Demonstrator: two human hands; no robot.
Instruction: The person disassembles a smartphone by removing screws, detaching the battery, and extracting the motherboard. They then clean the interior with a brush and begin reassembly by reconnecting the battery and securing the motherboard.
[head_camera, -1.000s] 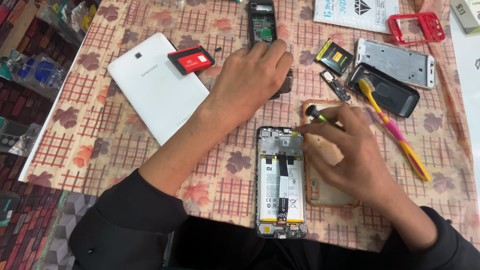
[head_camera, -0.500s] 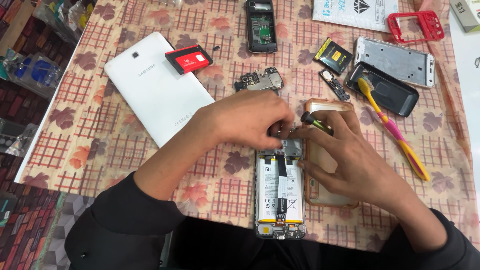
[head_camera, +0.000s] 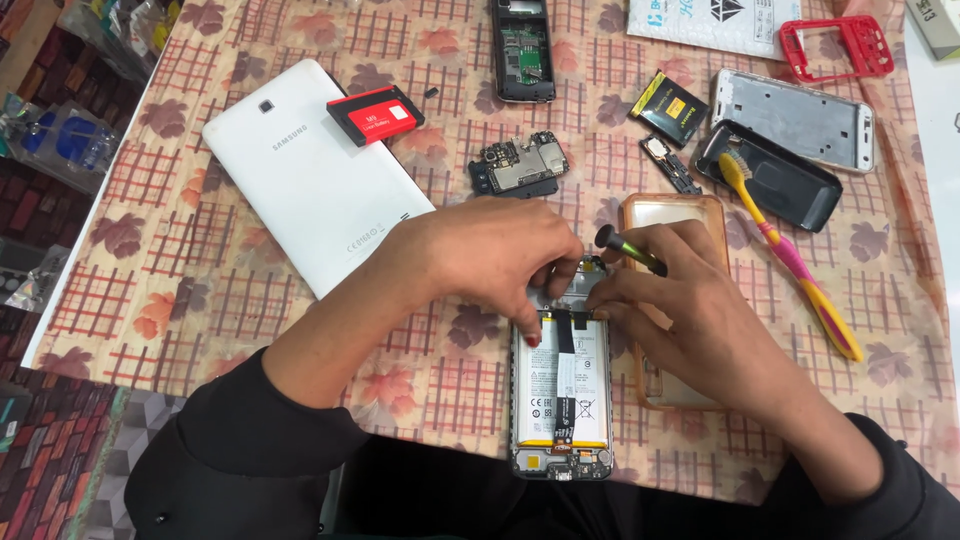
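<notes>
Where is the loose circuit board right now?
In the head view, the circuit board lies on the tablecloth just beyond the left hand, right of the white tablet and below the small opened phone.

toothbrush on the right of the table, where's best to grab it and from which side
Take the yellow and pink toothbrush by its pink handle end, coming from the right, probably. It lies flat and slanted; its bristle head rests on the dark phone cover, while the lower handle lies bare on the tablecloth, apart from the right hand.
</notes>
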